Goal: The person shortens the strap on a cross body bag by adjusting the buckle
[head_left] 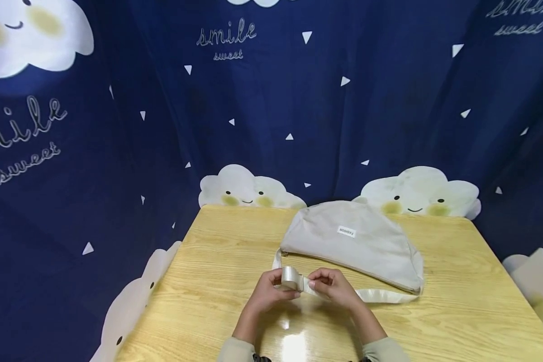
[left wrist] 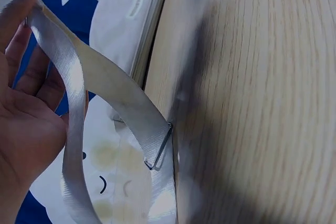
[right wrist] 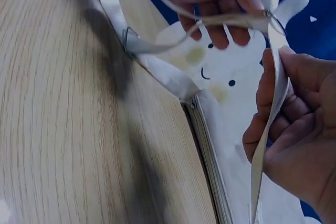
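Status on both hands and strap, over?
Left hand and right hand both pinch strap. Strap looped at left hand, running to bag. Nothing seen in the way.

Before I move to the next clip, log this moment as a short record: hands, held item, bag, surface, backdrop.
left hand: pinches the strap near a metal fitting
right hand: pinches the strap beside the left hand
held item: pale strap, looped, with a metal slider on the loop
bag: pale, on the table beyond the hands, zipped edge toward the person
label: "FASHION", upside down in the head view
surface: wood-grain table
backdrop: dark blue curtain with clouds and triangles
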Motion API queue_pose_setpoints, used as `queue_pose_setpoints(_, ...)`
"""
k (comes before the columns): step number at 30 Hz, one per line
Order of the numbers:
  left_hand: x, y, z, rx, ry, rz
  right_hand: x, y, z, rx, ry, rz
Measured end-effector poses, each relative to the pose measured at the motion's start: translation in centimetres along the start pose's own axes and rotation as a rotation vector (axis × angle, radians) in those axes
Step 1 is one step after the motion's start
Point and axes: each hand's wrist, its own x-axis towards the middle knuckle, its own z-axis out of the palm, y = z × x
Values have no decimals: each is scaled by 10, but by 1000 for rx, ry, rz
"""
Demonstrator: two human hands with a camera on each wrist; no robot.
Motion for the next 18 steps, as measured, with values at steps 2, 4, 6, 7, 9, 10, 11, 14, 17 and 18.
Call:
queue_pose_setpoints(2, 1, -1, -1, -3, -5, -7, 1, -8, 3, -1, -7, -11)
queue_pose_setpoints(4, 1, -1, -1, 1, -6, -10, 1, -17, 5, -6, -7, -13)
queue_pose_setpoints(6, 0, -2, -2, 11, -5, -14, -1, -25, 7, -17, -5, -4)
queue_pose_setpoints(7, 0, -2, -2, 19, -3, -9, -1, -27, 7, -23, -4, 7)
queue_pose_setpoints(9, 0, -1, -2, 32, -1, -3, -1, -30, 7, -43, -10, 13)
queue_pose_setpoints(10, 0, -1, -3, 39, -1, 0, -2, -31, 6, -55, -16, 15)
queue_pose_setpoints(11, 0, -1, -3, 42, 0, -1, -2, -32, 6, -68, -21, 24)
queue_pose_setpoints(14, 1, 0, -3, 44, 3, -1, -5, -27, 2, -92, -39, 31)
queue_pose_setpoints(17, 1, -1, -2, 50, 9, 0, -8, -10, -6, -107, -42, 57)
queue_pose_setpoints(18, 1, -1, -2, 51, 11, 3, -9, -4, -9, -108, -39, 53)
